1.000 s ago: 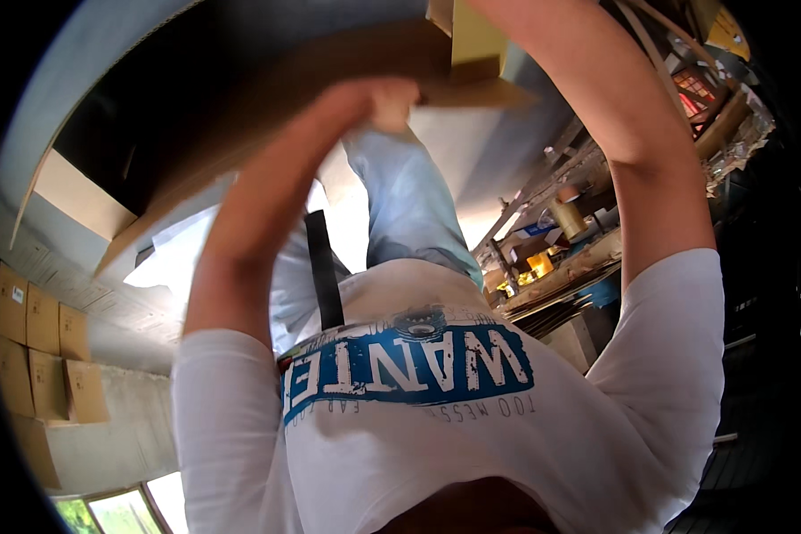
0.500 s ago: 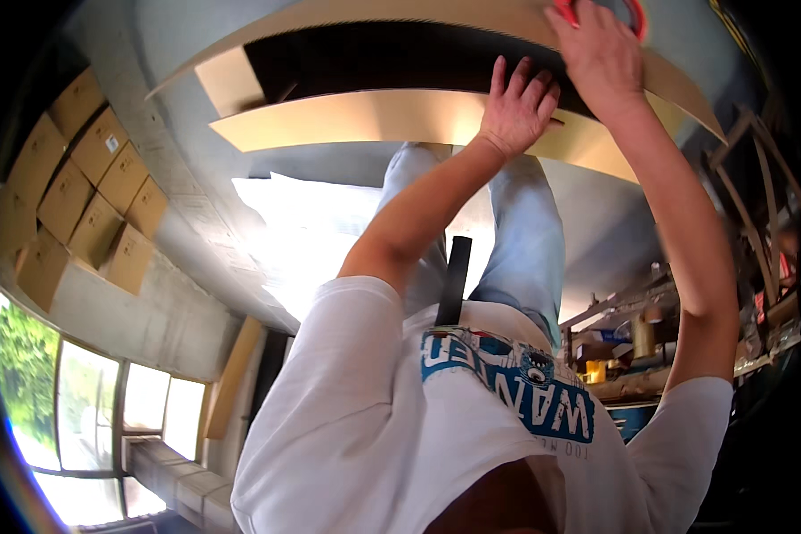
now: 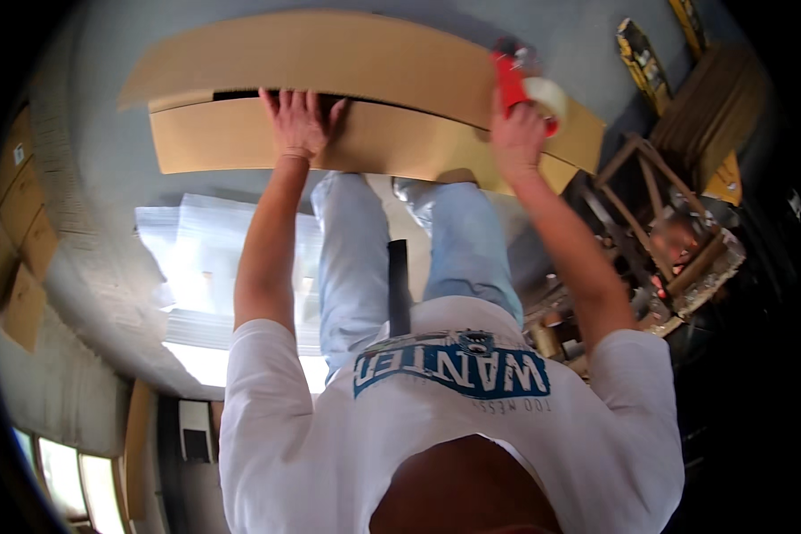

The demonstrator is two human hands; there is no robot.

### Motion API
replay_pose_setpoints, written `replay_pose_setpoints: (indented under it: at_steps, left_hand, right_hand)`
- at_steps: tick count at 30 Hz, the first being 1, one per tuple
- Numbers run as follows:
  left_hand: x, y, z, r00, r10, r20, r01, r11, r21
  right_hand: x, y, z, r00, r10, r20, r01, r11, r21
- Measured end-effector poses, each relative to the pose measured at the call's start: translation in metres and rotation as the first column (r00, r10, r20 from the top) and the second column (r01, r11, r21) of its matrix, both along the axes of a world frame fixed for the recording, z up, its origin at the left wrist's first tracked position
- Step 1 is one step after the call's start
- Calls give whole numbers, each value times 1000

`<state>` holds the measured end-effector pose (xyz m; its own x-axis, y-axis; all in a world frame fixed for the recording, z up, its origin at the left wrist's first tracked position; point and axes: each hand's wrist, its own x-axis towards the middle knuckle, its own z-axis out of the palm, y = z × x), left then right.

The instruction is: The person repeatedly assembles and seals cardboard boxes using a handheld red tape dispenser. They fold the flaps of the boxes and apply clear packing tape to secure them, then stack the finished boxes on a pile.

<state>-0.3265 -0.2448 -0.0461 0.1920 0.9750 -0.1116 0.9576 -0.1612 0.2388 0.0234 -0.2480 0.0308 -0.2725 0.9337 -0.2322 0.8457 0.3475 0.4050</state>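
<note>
A long cardboard box lies across in front of my legs, its two long flaps folded nearly together. Between the flaps a narrow dark gap shows at the left. My left hand rests on the near flap with fingers spread, the fingertips reaching to the gap. In my right hand is a red tape dispenser with a roll of pale tape, held over the right part of the box. The dispenser is a little blurred, and whether it touches the cardboard I cannot tell.
Translucent plastic sheets lie on the floor left of my legs. Several cardboard boxes are stacked at the far left. On the right are a cluttered rack, a brown stack and a yellow-and-black piece.
The far flap has come down over the opening, which was wide and dark before. My left hand has moved left along the box. The tape dispenser now shows more fully in my right hand.
</note>
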Motion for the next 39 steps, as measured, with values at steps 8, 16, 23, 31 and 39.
replay_pose_setpoints:
  at_steps: [8, 16, 23, 31, 39]
  left_hand:
    - [5, -11, 44, 961, 54, 271, -132, 952, 277]
    - [-26, 35, 16, 964, -263, 47, 260, 963, 69]
    - [-25, 44, 0, 960, -263, 101, 257, 964, 64]
    - [-22, 38, -20, 965, -260, 24, 259, 965, 40]
    - [-29, 47, -20, 966, -257, 21, 254, 963, 96]
  right_hand:
    - [-6, -4, -9, 999, -22, 44, 28, 990, -138]
    - [6, 14, 18, 961, -125, -247, 43, 948, -315]
    - [60, -54, -32, 934, -290, -207, 206, 914, -349]
    - [7, -27, 31, 394, -408, -823, 308, 903, -300]
    - [-152, 38, 51, -255, -538, -803, 560, 595, -576]
